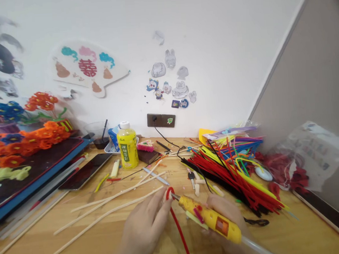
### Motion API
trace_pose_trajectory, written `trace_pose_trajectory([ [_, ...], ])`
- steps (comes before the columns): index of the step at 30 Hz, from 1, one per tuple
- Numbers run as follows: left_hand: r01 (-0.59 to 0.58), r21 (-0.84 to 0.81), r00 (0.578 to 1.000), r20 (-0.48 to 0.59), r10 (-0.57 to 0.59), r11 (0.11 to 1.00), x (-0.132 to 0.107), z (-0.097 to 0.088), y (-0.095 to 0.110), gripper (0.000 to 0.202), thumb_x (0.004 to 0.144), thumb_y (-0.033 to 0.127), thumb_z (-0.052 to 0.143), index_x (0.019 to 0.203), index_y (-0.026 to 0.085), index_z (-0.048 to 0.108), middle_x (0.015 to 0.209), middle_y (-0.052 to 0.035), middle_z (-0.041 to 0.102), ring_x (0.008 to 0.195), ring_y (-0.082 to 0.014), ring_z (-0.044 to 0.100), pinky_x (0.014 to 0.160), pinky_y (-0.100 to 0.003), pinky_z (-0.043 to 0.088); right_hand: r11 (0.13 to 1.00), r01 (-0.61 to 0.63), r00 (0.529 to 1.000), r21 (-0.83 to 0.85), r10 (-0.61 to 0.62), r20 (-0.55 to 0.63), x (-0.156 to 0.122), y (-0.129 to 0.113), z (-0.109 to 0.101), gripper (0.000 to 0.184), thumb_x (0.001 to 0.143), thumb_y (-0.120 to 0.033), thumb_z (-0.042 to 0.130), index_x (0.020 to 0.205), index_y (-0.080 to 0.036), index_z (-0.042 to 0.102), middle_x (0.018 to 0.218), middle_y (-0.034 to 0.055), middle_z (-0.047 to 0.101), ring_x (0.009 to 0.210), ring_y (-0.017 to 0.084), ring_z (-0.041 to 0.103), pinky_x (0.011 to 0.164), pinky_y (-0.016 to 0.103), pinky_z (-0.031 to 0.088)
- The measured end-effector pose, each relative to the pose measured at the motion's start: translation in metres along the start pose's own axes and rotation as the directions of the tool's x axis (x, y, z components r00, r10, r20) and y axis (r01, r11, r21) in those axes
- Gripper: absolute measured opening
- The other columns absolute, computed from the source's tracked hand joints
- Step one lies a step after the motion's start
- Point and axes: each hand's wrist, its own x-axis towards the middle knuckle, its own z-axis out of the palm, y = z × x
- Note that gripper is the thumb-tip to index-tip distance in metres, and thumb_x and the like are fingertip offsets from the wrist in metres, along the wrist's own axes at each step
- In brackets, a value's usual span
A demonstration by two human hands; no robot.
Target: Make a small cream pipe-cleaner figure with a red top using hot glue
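Translucent glue stick (259, 248) juts from the back of a yellow hot glue gun (209, 218), which lies slantwise across the front of the wooden tabletop (87, 249), held above it. Its metal nozzle (176, 196) points at the curled end of a red pipe cleaner (180, 233), touching or nearly so; which of the two I cannot tell. From that small loop at the left fingertips, the pipe cleaner's free tail hangs down past the bottom edge of the view.

The pipe cleaner should be very light, fuzzy outside and bendable on its wire core, so it likely keeps whatever curve it is given and slips little. A pinch close beside the loop, clear of the hot tip, seems the best hold. The gun is probably rigid and somewhat heavier, best gripped by its plastic body, well back from the nozzle.

The left hand (148, 222) has thumb and forefinger drawn together, clamped on the looped end, the other fingers bunched behind. The right hand (225, 211) is closed around the gun from its far side; most of those fingers are hidden, and whether one presses the trigger cannot be told.
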Motion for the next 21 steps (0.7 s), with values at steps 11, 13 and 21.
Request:
trace_pose_trajectory([
  [11, 0.031, -0.044, 0.998, 0.051, -0.028, 0.999, -0.003, -0.001, -0.001, 0.031, 0.082, 0.007, 0.05, 0.112, 0.007, 0.056, 0.104, -0.021, 0.069, 0.09, -0.0271, 0.066, 0.067, -0.035, 0.056, 0.999, 0.04, 0.999, -0.007, -0.04, 0.026, 0.003, -0.003, -0.005, 0.036, 0.088, -0.046, 0.041, 0.063, -0.021, 0.045, 0.053, -0.0035, 0.043, 0.044, 0.011, 0.04, 0.042, 0.024, 0.027],
  [13, 0.042, -0.056, 0.997, 0.073, -0.038, 0.998, -0.006, 0.0, -0.001, 0.033, 0.082, 0.007, 0.051, 0.115, 0.008, 0.055, 0.106, -0.0206, 0.068, 0.093, -0.0268, 0.065, 0.069, -0.035, 0.056, 0.998, 0.06, 0.998, -0.021, -0.06, 0.021, 0.004, -0.004, -0.005, 0.039, 0.086, -0.051, 0.042, 0.063, -0.021, 0.045, 0.053, -0.0034, 0.042, 0.044, 0.011, 0.039, 0.042, 0.024, 0.027],
  [21, 0.103, -0.079, 0.989, 0.111, -0.094, 0.992, -0.009, 0.0, 0.0, 0.038, 0.079, 0.007, 0.057, 0.117, 0.01, 0.052, 0.109, -0.0201, 0.067, 0.096, -0.0258, 0.064, 0.073, -0.034, 0.054, 0.998, 0.052, 0.998, -0.04, -0.05, 0.046, 0.007, -0.009, -0.009, 0.043, 0.085, -0.055, 0.043, 0.06, -0.021, 0.045, 0.052, -0.0033, 0.043, 0.044, 0.011, 0.039, 0.042, 0.024, 0.027],
])
